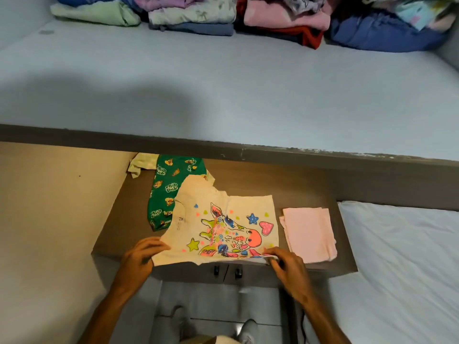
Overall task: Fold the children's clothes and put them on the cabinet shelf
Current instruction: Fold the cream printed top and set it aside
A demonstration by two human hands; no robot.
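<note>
A cream shirt (223,227) with a bright cartoon animal, stars and hearts printed on it is spread flat on the brown cabinet top (305,192), its near edge lying along the front edge of that surface. The shirt's near left corner is gripped by the left hand (139,256), whose fingers are curled over the cloth with the thumb under it. The near right corner is pinched by the right hand (288,264), fingers closed together on a small fold of the hem. Partly under the shirt's far left side, a green garment (164,192) with a cartoon print is laid out, and a pale yellowish piece of cloth (141,163) is seen just beyond it, against the back edge. A folded pink garment (310,234) is set just to the right of the shirt, apart from it by a narrow gap. Above, a wide pale blue shelf (223,90) is shown, and at its back a row of folded clothes (248,18) is stacked (greens, purples, pinks, blues and 1 red piece are visible). A bed with a light sheet (402,256) is seen at the right, touching the cabinet's side. Below the front edge, 2 small dark handles (227,271) are visible on the cabinet doors.
</note>
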